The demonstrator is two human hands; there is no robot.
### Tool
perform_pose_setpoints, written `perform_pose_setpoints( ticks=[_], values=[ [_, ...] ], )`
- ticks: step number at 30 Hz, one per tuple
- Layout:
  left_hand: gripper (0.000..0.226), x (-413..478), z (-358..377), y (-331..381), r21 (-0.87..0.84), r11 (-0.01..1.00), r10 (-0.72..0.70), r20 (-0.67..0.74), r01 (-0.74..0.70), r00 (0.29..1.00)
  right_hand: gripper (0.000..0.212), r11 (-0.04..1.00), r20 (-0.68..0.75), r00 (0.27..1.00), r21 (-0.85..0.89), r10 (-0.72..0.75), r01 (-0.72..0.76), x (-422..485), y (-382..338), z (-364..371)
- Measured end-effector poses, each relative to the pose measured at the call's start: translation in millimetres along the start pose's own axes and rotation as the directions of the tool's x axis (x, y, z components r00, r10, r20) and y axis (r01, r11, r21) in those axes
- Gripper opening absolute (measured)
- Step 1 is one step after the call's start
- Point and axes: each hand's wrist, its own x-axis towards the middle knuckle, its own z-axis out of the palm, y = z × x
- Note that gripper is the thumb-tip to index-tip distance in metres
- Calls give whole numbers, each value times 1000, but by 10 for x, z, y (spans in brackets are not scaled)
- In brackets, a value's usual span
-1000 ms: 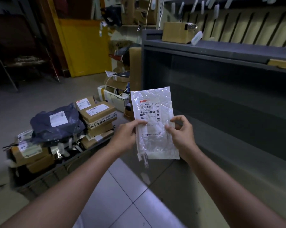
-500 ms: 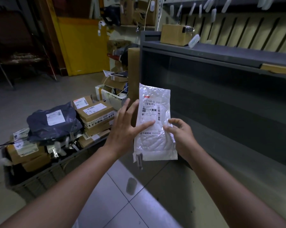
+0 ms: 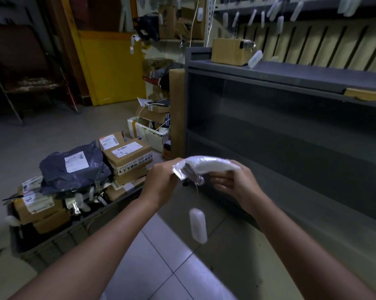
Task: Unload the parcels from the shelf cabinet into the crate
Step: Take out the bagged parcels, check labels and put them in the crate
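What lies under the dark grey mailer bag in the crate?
The dark grey mailer bag rests on the heap in the crate. Below its edge show cardboard boxes and white tags. What lies directly beneath its middle is covered.

Glossy plastic parcel (image 3: 208, 166) — matt grey metal shelf cabinet (image 3: 291, 71), cardboard boxes (image 3: 126, 152).
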Motion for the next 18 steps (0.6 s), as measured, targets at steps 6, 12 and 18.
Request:
perform_pose_setpoints(
  ticks=[6,12,18],
  values=[
    [20,107,-7,120,-445,789,-437,79,424,896,30,898,29,979,-395,-200,195,-29,44,-15],
    [19,104,-19,23,-594,627,-521,161,504,838,24,912,16,968,-332,-251,242,8,76,7],
    [14,68,-58,16,-619,534,-537,277,576,796,28,971,180,977,-188,-112,146,-36,44,35]
  ],
)
